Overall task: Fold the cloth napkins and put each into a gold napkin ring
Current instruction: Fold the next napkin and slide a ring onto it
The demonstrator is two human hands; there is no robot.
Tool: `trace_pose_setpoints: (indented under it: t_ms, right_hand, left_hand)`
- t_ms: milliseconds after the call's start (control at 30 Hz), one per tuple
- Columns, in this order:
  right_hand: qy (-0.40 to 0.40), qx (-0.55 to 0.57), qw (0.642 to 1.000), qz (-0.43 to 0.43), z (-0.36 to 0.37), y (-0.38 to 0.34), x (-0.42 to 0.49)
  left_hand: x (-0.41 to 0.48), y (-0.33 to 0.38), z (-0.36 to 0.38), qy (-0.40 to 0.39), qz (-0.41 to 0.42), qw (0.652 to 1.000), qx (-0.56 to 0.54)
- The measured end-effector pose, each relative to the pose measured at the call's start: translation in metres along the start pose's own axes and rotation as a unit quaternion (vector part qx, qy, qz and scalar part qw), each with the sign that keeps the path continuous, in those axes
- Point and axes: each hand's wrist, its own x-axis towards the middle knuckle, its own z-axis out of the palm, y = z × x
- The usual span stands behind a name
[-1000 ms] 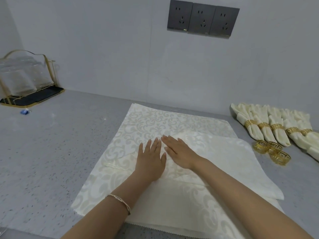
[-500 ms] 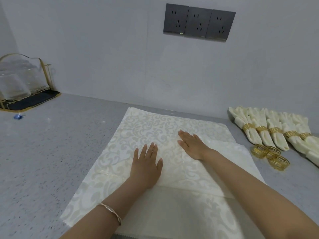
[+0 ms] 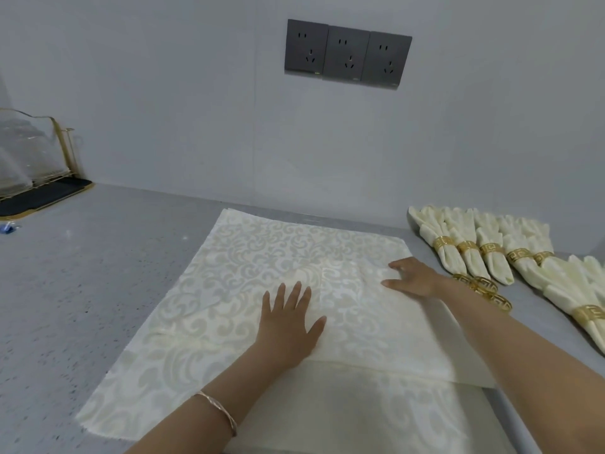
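Head view: napkin spread flat on counter, a folded layer lying over its right half. Step in hand, as judged: smoothing the first fold. Left hand flat, palm down, fingers straight and spread, pressing mid-cloth. Right hand also flat, fingers extended and pointing left, resting near the cloth's right edge; neither hand holds anything. Loose rings just right of the right wrist; ringed napkins beyond. Next move likely calls for pinching an edge and folding again, with the other hand anchoring.
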Motion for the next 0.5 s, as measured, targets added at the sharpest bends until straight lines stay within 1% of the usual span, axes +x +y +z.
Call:
trace_pose_setpoints:
  t_ms: [100, 233, 333, 433, 500]
  right_hand:
    - [0.032, 0.003, 0.999, 0.015, -0.004, -0.001, 0.0]
    - [0.015, -0.012, 0.998, 0.061, -0.008, 0.003, 0.002]
    - [0.023, -0.072, 0.994, 0.077, -0.01, 0.001, 0.0]
    - [0.068, -0.104, 0.99, 0.072, -0.018, 0.005, -0.011]
    - [0.129, -0.099, 0.985, 0.055, -0.024, 0.013, -0.027]
  left_hand:
    - [-0.002, 0.004, 0.002, 0.015, -0.009, 1.0, -0.001]
    - [-0.002, 0.004, 0.003, 0.018, -0.014, 1.0, 0.0]
    - [-0.002, 0.004, 0.003, 0.019, -0.014, 1.0, 0.002]
    - [-0.002, 0.005, 0.003, 0.019, -0.012, 1.0, 0.0]
    - [-0.001, 0.004, 0.004, 0.016, -0.009, 1.0, -0.002]
